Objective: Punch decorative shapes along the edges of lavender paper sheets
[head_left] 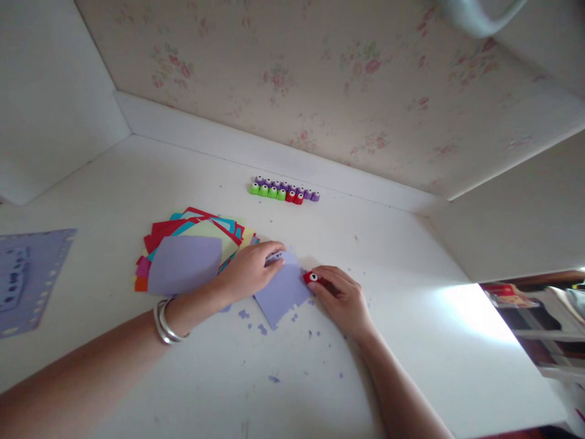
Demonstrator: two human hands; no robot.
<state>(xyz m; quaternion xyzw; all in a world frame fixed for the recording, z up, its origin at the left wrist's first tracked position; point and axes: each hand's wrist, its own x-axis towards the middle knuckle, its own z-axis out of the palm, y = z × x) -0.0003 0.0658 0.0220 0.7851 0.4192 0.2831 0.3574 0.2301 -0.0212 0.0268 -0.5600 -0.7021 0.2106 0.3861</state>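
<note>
A small red craft punch [309, 277] with a white button is held between the thumb and fingers of my right hand [345, 299]. It sits at the right edge of a purple sheet of paper [284, 291]; whether the edge is inside its slot I cannot tell. My left hand [253, 268], with silver bangles at its wrist, grips the upper left part of that sheet, thumb and fingers closed on it. Small purple paper scraps [262, 329] lie scattered around the sheet, mostly below it.
Left of the sheet is a fanned stack of coloured paper [185, 265], purple on top. Two rows of purple, green and red punches [283, 190] stand near the back wall. A purple sheet with punched edges [46, 274] lies at far left. Shelves [543, 323] adjoin the white table [425, 366].
</note>
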